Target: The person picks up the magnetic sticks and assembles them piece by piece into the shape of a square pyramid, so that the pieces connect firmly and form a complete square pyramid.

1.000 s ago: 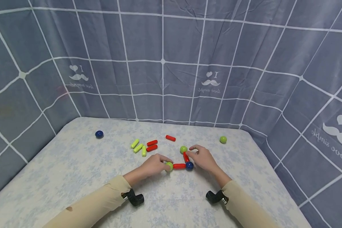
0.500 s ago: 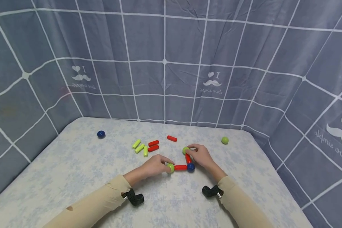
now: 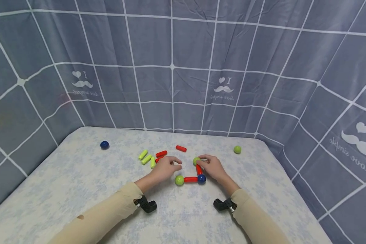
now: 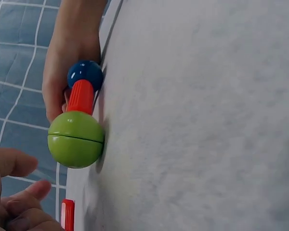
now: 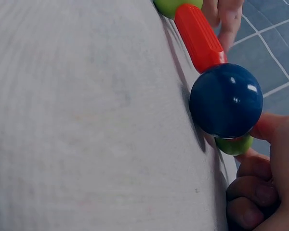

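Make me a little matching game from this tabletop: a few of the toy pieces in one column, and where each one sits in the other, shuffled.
Things:
1. lone blue ball
2. lone green ball
3. yellow-green sticks
4. joined blue ball

Places:
A. far right of the table, apart from everything
B. corner of the red-stick shape, by the right hand
C. far left of the table, alone
D. loose group just left of the left hand

Pairs: 1-C, 2-A, 3-D, 4-B
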{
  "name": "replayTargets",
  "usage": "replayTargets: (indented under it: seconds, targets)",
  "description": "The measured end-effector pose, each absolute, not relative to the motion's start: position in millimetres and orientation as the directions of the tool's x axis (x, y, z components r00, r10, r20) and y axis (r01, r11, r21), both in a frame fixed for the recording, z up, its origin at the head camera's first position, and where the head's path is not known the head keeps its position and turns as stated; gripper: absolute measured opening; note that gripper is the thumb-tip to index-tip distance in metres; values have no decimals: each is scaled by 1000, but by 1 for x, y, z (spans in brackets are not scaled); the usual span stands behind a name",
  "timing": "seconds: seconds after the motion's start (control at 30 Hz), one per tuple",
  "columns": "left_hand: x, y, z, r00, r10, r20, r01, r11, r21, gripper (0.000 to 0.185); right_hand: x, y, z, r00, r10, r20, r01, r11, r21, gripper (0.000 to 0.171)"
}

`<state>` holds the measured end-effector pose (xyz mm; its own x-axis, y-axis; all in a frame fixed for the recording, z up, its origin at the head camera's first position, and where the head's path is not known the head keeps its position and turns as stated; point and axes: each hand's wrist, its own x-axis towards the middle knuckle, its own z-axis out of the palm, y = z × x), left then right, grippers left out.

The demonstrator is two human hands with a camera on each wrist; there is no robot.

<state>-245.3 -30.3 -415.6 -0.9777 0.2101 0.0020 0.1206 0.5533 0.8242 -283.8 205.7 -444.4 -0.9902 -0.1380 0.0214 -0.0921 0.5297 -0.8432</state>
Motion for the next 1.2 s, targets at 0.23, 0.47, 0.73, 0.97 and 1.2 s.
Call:
replayTargets:
  seconds: [0.23, 0.47, 0.73, 0.97, 1.2]
  targets:
    - [-268, -21, -418, -996, 92, -12, 34, 481, 876, 28, -284, 205, -445, -991, -127, 42, -104, 534, -839, 34]
    - [-290, -8, -423, -1000, 23, -3, 7, 423, 906, 29, -287, 206, -449, -990, -134, 48, -112, 525, -844, 35]
    - [-304, 9, -426, -998, -60, 26, -3, 447, 895, 36, -287, 206, -450, -990, -129, 57, -117, 523, -844, 33]
    - [-312, 18, -429, -990, -137, 17, -49, 468, 883, 40, -287, 207, -453, -990, -125, 67, -124, 535, -836, 32]
    - [-319, 24, -432, -987, -162, 20, -61, 476, 877, 35, -289, 207, -452, -990, -124, 65, -120, 524, -843, 32]
